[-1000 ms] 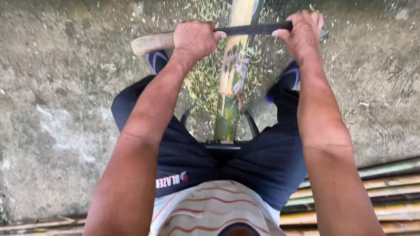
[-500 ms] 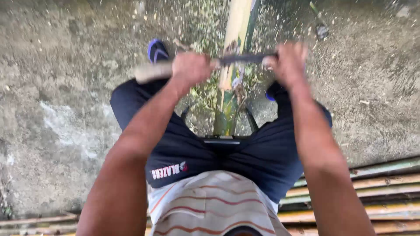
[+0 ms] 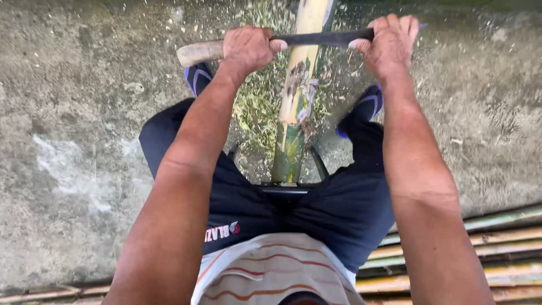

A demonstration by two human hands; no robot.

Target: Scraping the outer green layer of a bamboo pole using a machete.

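a seated person grips a long knife [image 3: 316, 38] crosswise over a bamboo pole [image 3: 297, 90] set between the knees.

the left hand [image 3: 247, 48] is clenched around the pale wooden handle at the left; the right hand [image 3: 388, 42] is closed over the dark blade's far end at the right. the blade lies across the pole's pale, stripped stretch, green skin nearer. shavings [image 3: 257, 104] litter the rough concrete ground [image 3: 73, 113]; split bamboo slats [image 3: 497, 248] lie near right.

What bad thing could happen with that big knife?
The right hand grips the bare blade itself, so a slip might cut its fingers. The bamboo pole runs between the legs toward the body, so a hard pull could bring the blade close. Shavings by the sandals could be slippery.
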